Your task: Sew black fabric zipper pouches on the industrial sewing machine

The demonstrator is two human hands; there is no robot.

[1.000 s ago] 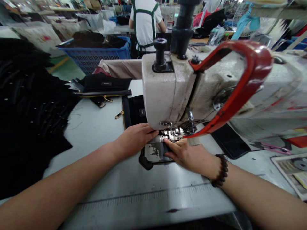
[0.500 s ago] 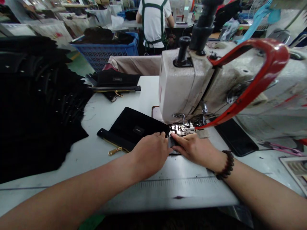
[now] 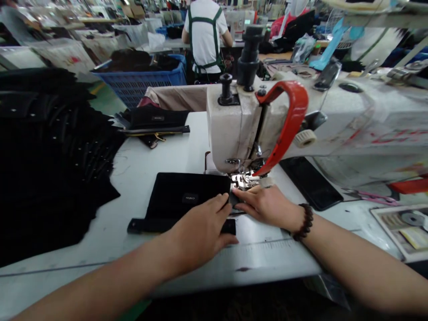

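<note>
A black pouch panel (image 3: 180, 196) with a small label and a zipper strip along its near edge lies flat on the white table (image 3: 157, 160), its right end under the sewing machine's presser foot (image 3: 245, 179). My left hand (image 3: 202, 229) lies flat on the panel's near right corner, fingers stretched out. My right hand (image 3: 267, 205) presses its fingertips on the panel's edge just in front of the foot. The cream sewing machine (image 3: 240, 129) carries a red guard (image 3: 284, 125).
A large heap of black pieces (image 3: 50, 156) fills the table's left side. More black pouches (image 3: 154, 122) lie at the back. A black phone (image 3: 310, 183) rests right of the needle. A blue crate (image 3: 143, 78) and a person in a white shirt (image 3: 203, 31) are beyond.
The black panel has turned from slanted behind the machine to lying square in front of me. My left hand slid toward me onto its near corner; my right hand stayed by the foot.
</note>
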